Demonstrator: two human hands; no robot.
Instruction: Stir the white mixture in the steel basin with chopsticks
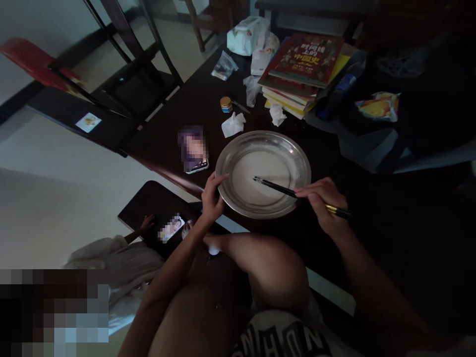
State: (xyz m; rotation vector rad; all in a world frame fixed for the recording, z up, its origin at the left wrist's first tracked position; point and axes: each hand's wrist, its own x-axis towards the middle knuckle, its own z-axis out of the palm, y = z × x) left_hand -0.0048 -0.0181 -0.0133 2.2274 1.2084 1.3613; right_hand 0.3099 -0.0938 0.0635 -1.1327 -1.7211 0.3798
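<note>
A round metal plate (290, 148) with a thin pale layer inside lies on the dark table (178, 124) near its front edge. My left hand (212, 196) grips the plate's near-left rim. My right hand (323, 201) holds a pair of dark chopsticks (275, 187) with gold ends; their tips rest over the plate's middle. My bare knees are raised below the table edge.
A phone (194, 151) lies left of the plate. Crumpled tissues (233, 124), a small jar (225, 104), plastic bags and a stack of books (303, 69) crowd the far side. Another person lower left touches a second phone (171, 229) on a low stool. Dark chairs stand at upper left.
</note>
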